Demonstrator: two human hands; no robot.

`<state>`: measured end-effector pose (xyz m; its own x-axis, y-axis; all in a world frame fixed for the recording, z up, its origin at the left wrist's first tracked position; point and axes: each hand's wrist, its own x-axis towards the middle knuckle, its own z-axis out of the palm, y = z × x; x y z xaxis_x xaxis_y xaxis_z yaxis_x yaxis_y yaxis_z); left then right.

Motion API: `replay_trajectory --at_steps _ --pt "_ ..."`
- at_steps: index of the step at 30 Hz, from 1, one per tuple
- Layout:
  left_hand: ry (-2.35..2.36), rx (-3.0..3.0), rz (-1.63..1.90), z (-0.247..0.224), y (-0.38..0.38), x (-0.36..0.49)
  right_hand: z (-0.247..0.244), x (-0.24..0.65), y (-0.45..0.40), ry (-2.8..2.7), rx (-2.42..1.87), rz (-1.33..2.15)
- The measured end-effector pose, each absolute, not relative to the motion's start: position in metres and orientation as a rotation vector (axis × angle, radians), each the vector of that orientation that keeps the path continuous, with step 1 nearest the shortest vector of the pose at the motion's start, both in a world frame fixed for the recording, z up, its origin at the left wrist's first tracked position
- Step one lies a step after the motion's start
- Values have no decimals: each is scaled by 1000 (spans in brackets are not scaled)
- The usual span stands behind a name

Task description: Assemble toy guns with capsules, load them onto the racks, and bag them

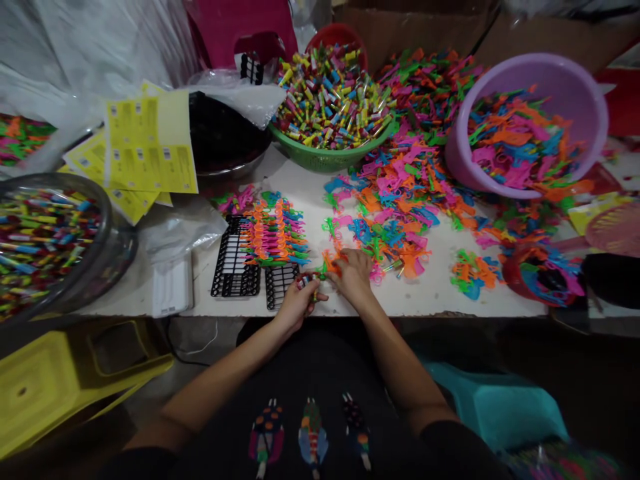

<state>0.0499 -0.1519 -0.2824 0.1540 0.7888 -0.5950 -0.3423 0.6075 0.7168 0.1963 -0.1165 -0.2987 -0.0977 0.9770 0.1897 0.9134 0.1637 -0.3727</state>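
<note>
My left hand (299,301) is at the table's front edge, its fingers curled round small coloured tubes (306,281). Close beside it, my right hand (354,275) pinches a small orange plastic toy piece (330,261) at the edge of the loose pile. A green piece (323,270) shows between the two hands; which fingers touch it I cannot tell. Left of my hands, rows of orange, pink, green and blue toy pieces (275,233) stand on black racks (235,263). Part of the nearer black rack (281,283) lies right by my left hand.
Loose plastic toy pieces (400,187) spread over the right of the white table (415,300). A purple tub (455,147), a green basket (325,159) and a dark bowl (103,260) hold many more small pieces. Yellow printed sheets (150,153) and a white box (171,287) lie left.
</note>
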Motion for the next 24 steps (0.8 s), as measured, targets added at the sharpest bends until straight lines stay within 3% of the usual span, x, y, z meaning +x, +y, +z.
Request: replay_trajectory --at_steps 14,20,24 --pt "988 684 905 -265 -154 55 -297 222 -119 -1457 -1611 609" --pt "981 741 807 -267 -151 61 -286 221 -122 -1497 -1572 699" --pt "976 750 902 -257 -148 61 -273 211 -130 -1148 -1437 1006"
